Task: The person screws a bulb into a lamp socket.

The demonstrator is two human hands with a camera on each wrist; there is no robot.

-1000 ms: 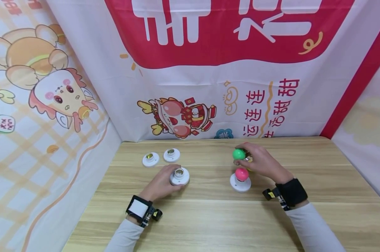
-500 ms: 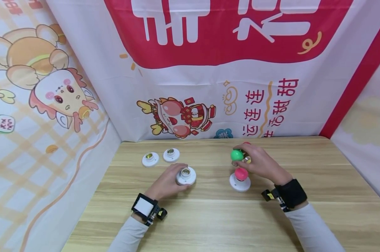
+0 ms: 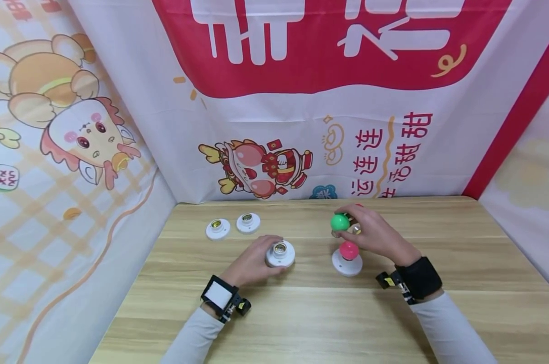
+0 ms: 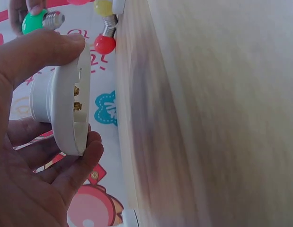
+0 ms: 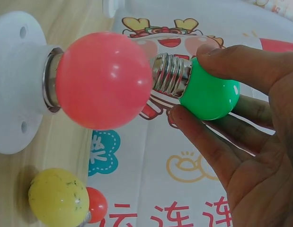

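Note:
My left hand (image 3: 257, 263) grips a white round lamp holder (image 3: 280, 254) by its rim. In the left wrist view its underside with brass terminals shows, and the base is raised off the table. Between thumb and fingers my right hand (image 3: 370, 230) pinches a green light bulb (image 5: 210, 92), its bare metal screw cap pointing away from the palm. Just in front of that hand, a pink bulb (image 5: 103, 80) sits in another white lamp holder (image 3: 347, 265) on the table. Partly hidden behind the right hand lie a yellow bulb (image 5: 58, 196) and a red bulb (image 5: 96, 204).
Two more white lamp holders without bulbs, one on the left (image 3: 218, 229) and one beside it (image 3: 248, 222), stand toward the back left of the wooden table (image 3: 302, 323). A printed cloth (image 3: 265, 116) hangs along the table's back edge.
My left hand has moved to the right with the lamp holder. My right hand has shifted slightly left with the green bulb. The pink bulb in its holder has stayed in place.

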